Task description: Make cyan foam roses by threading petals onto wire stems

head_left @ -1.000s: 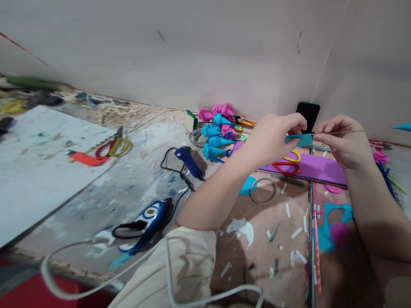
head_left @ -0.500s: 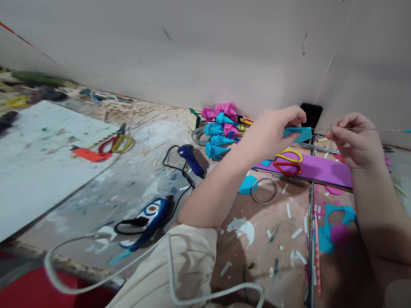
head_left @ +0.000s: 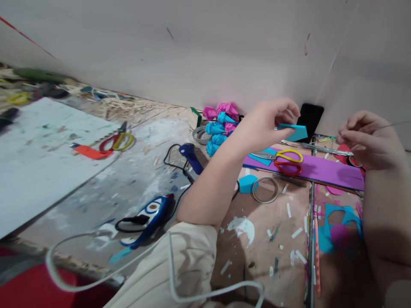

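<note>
A small blue strip of paper or foam is pinched between the thumb and fingers of my left hand. My right hand, fingertips pressed together, grips a thin wire that runs off to the right edge. The two hands are apart, with a black phone leaning on the wall behind the gap. Below them, scissors with yellow and red handles lie on a purple sheet. A bundle of silvery wires lies just behind that sheet.
Pink and blue crumpled-paper flowers lie left of my left hand. A blue glue gun with a cord is near my left forearm. A roll of tape, paper scraps, a white board and second scissors are around.
My right hand has moved right, away from my left, and the wire no longer spans between them. My left hand has shifted slightly left and up with the blue strip.
</note>
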The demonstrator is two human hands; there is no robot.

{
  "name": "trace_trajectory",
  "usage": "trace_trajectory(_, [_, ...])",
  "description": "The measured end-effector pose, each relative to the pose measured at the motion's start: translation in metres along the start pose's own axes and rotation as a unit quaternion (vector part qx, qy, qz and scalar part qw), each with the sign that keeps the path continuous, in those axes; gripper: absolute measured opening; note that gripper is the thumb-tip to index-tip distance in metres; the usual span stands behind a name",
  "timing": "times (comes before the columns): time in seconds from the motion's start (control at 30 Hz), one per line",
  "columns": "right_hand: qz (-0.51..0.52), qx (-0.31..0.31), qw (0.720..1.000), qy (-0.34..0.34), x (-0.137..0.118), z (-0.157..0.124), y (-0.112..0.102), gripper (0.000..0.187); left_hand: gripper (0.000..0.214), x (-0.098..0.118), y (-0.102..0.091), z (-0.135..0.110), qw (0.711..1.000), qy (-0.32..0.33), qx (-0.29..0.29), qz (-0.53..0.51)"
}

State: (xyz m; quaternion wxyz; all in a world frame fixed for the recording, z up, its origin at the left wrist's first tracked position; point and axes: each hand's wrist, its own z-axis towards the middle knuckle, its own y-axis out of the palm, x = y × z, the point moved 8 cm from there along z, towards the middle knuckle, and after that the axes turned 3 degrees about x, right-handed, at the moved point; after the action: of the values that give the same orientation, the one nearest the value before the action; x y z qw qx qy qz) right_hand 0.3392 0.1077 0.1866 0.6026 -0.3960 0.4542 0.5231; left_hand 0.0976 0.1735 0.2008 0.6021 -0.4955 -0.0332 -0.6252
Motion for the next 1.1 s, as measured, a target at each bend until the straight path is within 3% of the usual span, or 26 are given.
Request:
trace_trajectory(0.2, [-0.045,-0.043,0.998,0.028,0.005,-0.011,0.035,0.031,0.032,0.005,0.008,0.001,0.999,0.006,-0.019,-0.031])
trace_trajectory(0.43, [-0.071,-0.074,0.994,0.025,0.017,-0.013,0.058,0.040,0.036,0.009,0.014,-0.001,0.999,-0.003,-0.040,-0.027])
trace_trajectory(0.7, [-0.023,-0.087,0.996,0.019,0.025,-0.010,0.066,0.048,0.033,0.012,0.014,0.000,1.000,0.014,-0.023,-0.008])
trace_trajectory(0.97, [0.014,-0.032,0.999,0.027,0.035,-0.005,0.056,0.053,0.034,0.001,0.016,0.003,0.999,-0.004,-0.004,-0.032])
trace_trajectory(1.1, [0.010,-0.035,0.999,0.035,0.038,-0.003,0.058,0.054,0.035,-0.005,0.020,0.004,0.997,-0.015,-0.001,-0.075])
